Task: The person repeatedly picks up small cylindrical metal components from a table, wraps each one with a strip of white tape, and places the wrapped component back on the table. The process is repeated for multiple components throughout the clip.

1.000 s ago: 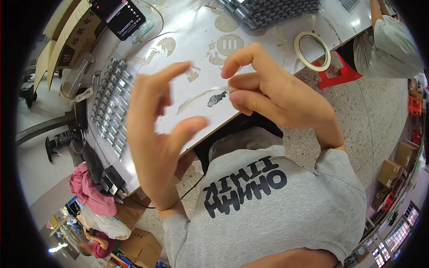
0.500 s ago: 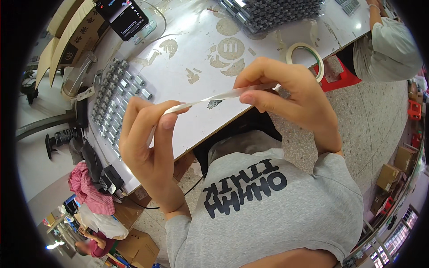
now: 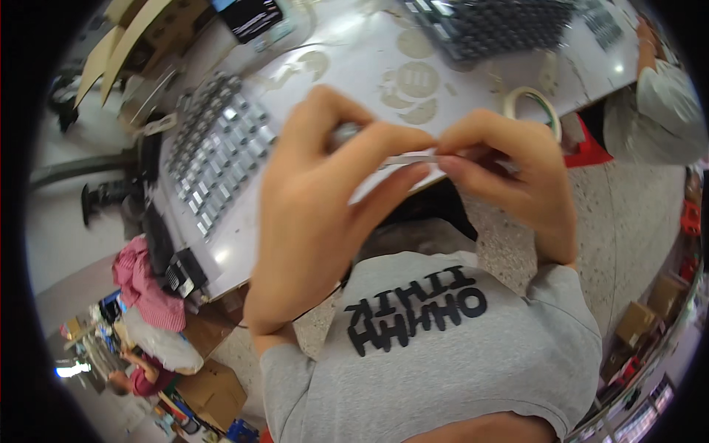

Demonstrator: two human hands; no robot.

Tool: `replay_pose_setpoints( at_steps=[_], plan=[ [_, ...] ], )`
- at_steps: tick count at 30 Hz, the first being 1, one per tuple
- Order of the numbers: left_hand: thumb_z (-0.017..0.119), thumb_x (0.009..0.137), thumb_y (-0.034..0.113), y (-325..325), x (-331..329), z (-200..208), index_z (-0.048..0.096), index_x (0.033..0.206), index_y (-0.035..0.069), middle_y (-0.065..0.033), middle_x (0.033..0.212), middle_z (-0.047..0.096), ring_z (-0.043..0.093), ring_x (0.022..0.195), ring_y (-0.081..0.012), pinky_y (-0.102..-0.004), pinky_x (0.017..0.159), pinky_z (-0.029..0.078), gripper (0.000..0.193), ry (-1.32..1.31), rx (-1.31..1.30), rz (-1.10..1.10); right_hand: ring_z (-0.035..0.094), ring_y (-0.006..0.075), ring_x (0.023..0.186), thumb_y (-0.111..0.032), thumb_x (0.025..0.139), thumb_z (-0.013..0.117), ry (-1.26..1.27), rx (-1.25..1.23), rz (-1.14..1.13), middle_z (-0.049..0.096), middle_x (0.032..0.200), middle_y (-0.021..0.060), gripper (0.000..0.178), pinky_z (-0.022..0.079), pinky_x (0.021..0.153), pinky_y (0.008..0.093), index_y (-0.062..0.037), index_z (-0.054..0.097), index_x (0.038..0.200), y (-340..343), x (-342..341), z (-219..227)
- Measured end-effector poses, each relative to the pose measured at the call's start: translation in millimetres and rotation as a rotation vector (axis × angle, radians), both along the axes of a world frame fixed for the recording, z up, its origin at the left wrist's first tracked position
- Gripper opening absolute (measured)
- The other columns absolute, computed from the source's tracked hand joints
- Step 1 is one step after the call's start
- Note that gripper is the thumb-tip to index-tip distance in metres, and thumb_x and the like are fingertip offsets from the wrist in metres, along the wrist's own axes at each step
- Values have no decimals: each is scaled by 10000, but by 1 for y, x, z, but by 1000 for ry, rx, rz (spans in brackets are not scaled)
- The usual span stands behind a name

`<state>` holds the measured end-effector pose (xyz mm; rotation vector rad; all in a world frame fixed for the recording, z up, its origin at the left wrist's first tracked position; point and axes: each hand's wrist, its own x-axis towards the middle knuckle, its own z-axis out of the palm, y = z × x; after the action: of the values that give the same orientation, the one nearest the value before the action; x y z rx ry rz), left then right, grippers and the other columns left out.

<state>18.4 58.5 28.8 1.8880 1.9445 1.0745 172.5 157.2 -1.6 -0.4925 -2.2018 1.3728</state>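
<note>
A thin white strip (image 3: 410, 159), which looks like tape, is stretched between my two hands above the table. My left hand (image 3: 314, 188) is closed, thumb and forefinger pinching the strip near its middle. A small grey rounded thing (image 3: 344, 134) shows in the gap between the fingers of that hand; blur hides what it is. Close beside it, my right hand (image 3: 513, 162) pinches the strip between thumb and forefinger, its other fingers curled in. The fingertips of both hands nearly touch. Where the strip runs inside the hands is hidden.
Rows of small metal cylinders (image 3: 218, 155) stand on the white table at left. A larger pile of dark metal parts (image 3: 495, 29) lies at the back. A tape roll (image 3: 532, 111) rests near the right edge. A phone (image 3: 251, 18) and cardboard box (image 3: 159, 37) are back left.
My left hand has moved right and up along the strip to meet my right hand, so the visible stretch is much shorter. The whole view has shifted slightly.
</note>
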Motion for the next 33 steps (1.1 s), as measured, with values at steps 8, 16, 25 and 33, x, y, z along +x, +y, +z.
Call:
replay_pose_setpoints(
  at_steps=[8,16,25,33],
  plan=[
    [627,597,132,3,-4,-20,523,726,103,-26,729,458,485,678,-172,-263,560,428,168,114,200,-135,416,18,526,50,681,571,-88,-8,-58,505,599,-17,105,287,447,157,17,549,778,-11,-6,10],
    [584,579,119,3,8,-46,454,638,136,9,677,428,430,583,-115,-204,472,377,143,269,628,-185,385,77,641,8,671,529,207,-293,-31,470,699,26,94,312,590,232,14,498,760,-17,-1,-32],
    [615,728,37,-78,-27,-62,568,804,61,21,725,487,446,579,-58,-168,499,351,93,-603,2,200,263,70,531,-135,860,423,523,-159,-28,323,585,-24,143,207,516,242,-15,445,786,35,2,-39],
    [580,808,184,-160,-1,-123,532,769,40,84,562,411,308,494,13,-155,430,218,157,-1134,-119,830,267,62,513,-167,868,429,539,-83,111,321,565,-29,157,198,511,242,-20,463,828,18,-1,-39]
  ],
)
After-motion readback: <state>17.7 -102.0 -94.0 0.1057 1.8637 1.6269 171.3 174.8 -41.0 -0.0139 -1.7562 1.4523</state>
